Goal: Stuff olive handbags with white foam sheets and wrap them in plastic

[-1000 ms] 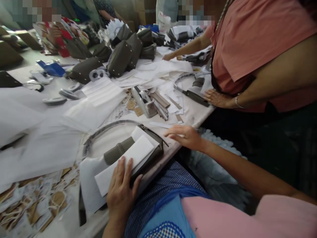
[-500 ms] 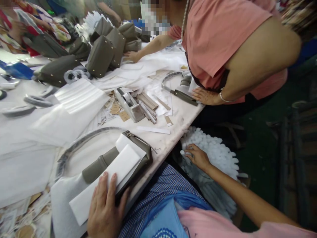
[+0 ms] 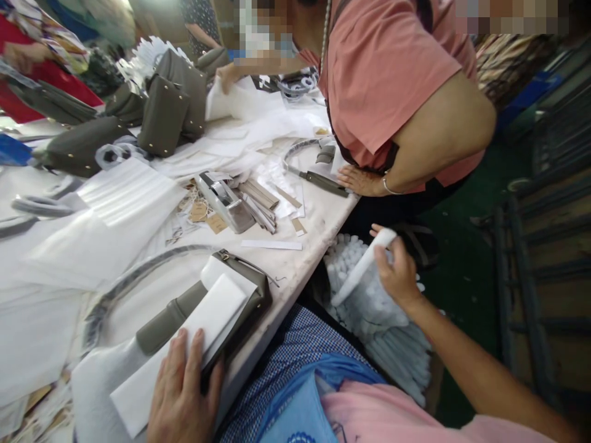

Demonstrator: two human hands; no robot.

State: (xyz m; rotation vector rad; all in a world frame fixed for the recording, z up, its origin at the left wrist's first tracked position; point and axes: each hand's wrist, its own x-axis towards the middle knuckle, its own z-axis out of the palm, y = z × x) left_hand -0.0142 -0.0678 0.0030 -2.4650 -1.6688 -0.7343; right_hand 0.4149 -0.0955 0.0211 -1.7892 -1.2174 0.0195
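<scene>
An olive-grey handbag [image 3: 161, 326] lies on its side at the table edge in front of me, its handle [image 3: 104, 301] wrapped in clear film. A folded white sheet [image 3: 217, 301] lies along the bag. My left hand [image 3: 184, 384] rests on the sheet and bag, fingers spread. Off the table edge, my right hand [image 3: 397, 271] grips a white foam roll [image 3: 362, 271], held slanted. Below it, a bundle of similar white rolls [image 3: 401, 357] stands beside my lap, partly covered by thin clear plastic.
A tape dispenser [image 3: 226, 200] sits mid-table among paper tags [image 3: 198, 211] and strips. Several handbags [image 3: 164, 114] are piled at the back left. At the right, a co-worker in a coral top [image 3: 388, 80] leans over the table, one hand near another bag [image 3: 325, 181].
My right hand has lifted a white foam roll out of the bundle. My left hand stays on the sheet. The co-worker's far hand now holds up thin white sheeting.
</scene>
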